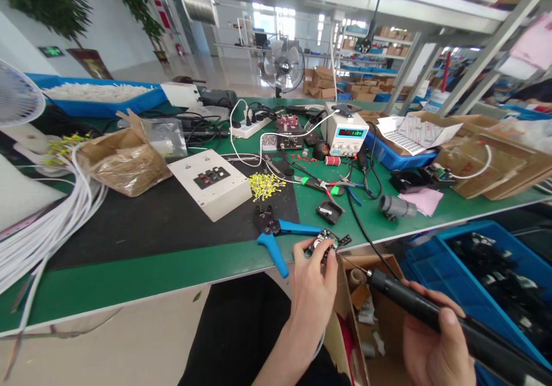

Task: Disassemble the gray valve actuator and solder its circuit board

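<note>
My left hand (pixel 313 285) is closed on a small black circuit part (pixel 326 244) at the front edge of the green bench, thumb and fingers pinching it. My right hand (pixel 435 346) grips a black soldering iron (pixel 414 302) like a pen, low at the right. Its thin tip (pixel 347 260) points left and almost touches the part. A black cable (pixel 366 230) runs from the iron up over the bench.
Blue-handled crimping pliers (pixel 276 236) lie just left of my left hand. Behind are a white switch box (pixel 213 182), yellow LEDs (pixel 265 186), a power supply (pixel 347 133) and tools. An open cardboard box (pixel 371 317) sits below my hands, a blue bin (pixel 487 276) to the right, white cables (pixel 47 230) to the left.
</note>
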Tool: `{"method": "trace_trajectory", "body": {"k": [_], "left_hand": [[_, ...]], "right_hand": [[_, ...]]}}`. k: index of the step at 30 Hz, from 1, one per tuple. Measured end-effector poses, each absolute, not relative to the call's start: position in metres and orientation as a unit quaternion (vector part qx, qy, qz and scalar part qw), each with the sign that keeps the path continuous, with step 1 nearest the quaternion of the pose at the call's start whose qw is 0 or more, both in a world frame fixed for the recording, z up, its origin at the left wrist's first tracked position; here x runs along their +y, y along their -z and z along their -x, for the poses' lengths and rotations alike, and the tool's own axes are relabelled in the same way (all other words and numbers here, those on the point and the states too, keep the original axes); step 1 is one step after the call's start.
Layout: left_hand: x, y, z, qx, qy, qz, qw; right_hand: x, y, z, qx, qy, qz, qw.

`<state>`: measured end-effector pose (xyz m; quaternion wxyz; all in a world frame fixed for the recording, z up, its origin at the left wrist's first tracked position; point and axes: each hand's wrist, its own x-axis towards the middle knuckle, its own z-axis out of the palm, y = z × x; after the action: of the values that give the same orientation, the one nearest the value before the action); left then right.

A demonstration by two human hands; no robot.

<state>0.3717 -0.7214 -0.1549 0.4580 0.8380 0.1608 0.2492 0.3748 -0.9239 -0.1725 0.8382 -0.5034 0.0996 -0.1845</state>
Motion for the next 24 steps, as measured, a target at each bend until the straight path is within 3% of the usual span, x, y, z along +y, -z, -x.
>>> {"method": "trace_trajectory", "body": {"k": [6,13,20,24], "left_hand": [[-0.721,0.153,-0.372,0.163,-0.241,-0.844,0.45],[-0.72,0.154,-0.37,0.156,-0.228,-0.829,0.487],[-0.72,0.152,-0.373,0.176,-0.226,-0.796,0.533],[-0.723,0.157,-0.375,0.189,-0.225,-0.77,0.566]], "right_hand": [[-0.92,0.166,-0.374,0.115,0.184,0.502,0.837],[-0.916,0.087,-0.401,-0.007,0.248,0.502,0.829],[-0.904,0.033,-0.43,-0.191,0.093,0.553,0.806],[-0.894,0.009,-0.449,-0.166,0.017,0.553,0.816]]}}
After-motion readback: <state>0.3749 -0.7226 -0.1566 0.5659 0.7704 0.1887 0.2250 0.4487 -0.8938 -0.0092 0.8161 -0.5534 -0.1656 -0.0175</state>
